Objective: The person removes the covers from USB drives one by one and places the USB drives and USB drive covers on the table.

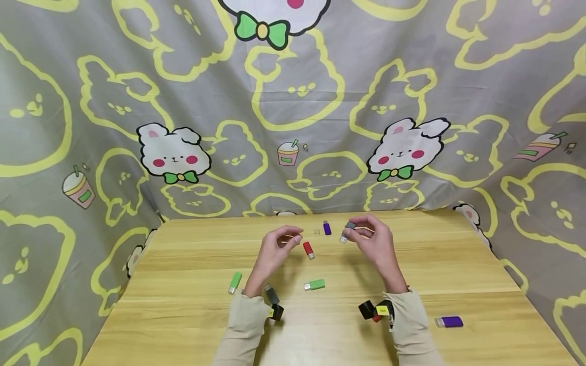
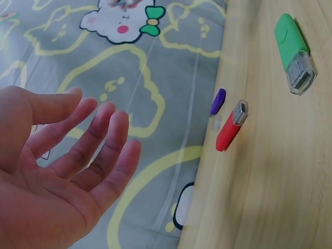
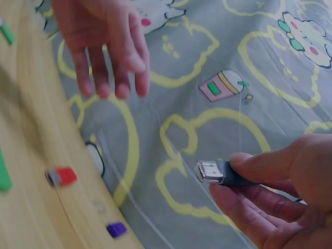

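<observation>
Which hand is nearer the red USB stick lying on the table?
Left. The left hand, open and empty, hovers just left of the red USB stick. The right hand is farther off to its right, pinching a grey USB stick.

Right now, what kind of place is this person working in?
Probably a staged tabletop recording setup, not an ordinary room: a wooden table scattered with USB sticks such as a red one, and a cartoon rabbit cloth hung as backdrop on three sides. The right hand holds a grey stick.
</observation>
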The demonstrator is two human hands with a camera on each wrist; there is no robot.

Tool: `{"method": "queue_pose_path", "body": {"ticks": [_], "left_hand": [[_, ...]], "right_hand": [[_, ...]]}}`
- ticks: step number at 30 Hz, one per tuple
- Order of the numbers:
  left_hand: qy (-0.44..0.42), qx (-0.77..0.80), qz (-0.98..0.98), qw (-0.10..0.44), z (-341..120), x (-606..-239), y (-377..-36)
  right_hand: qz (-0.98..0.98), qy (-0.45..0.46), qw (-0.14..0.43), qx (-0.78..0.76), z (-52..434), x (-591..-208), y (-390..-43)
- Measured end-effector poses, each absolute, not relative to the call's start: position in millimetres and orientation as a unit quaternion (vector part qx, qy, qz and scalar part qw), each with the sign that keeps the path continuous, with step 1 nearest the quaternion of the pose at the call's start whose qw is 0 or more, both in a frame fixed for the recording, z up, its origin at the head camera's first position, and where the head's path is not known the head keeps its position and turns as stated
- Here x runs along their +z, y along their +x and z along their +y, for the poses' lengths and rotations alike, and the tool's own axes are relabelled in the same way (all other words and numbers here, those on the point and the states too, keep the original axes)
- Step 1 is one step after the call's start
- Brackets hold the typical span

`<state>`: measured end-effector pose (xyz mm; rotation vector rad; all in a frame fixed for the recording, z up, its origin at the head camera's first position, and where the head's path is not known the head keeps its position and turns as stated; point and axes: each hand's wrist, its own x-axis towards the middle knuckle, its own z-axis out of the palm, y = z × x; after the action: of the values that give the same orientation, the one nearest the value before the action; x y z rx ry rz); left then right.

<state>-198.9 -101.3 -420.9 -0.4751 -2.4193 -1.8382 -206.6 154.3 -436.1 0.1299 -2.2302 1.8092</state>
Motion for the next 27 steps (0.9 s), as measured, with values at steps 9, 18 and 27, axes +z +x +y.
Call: {"method": "queue_pose_path", "body": {"ticks": [9, 18, 27], "left_hand": [[-0.166, -0.594, -0.787, 0.028, -98.4, -428.2, -203.7], [-0.172, -0.622, -0.764, 0.014, -94.8, -452.5, -217.7], [-0.170, -0.681, -0.712, -0.015, -91.6, -452.8, -214.8]], "right_hand": [[-0.727, 0.054, 0.114, 0.675, 137.3, -436.8, -208.5], [-0.690, 0.051, 0.096, 0.715, 122.1, -437.5, -204.9], [-0.661, 0.063, 0.071, 0.744, 107.3, -441.3, -202.1]]}}
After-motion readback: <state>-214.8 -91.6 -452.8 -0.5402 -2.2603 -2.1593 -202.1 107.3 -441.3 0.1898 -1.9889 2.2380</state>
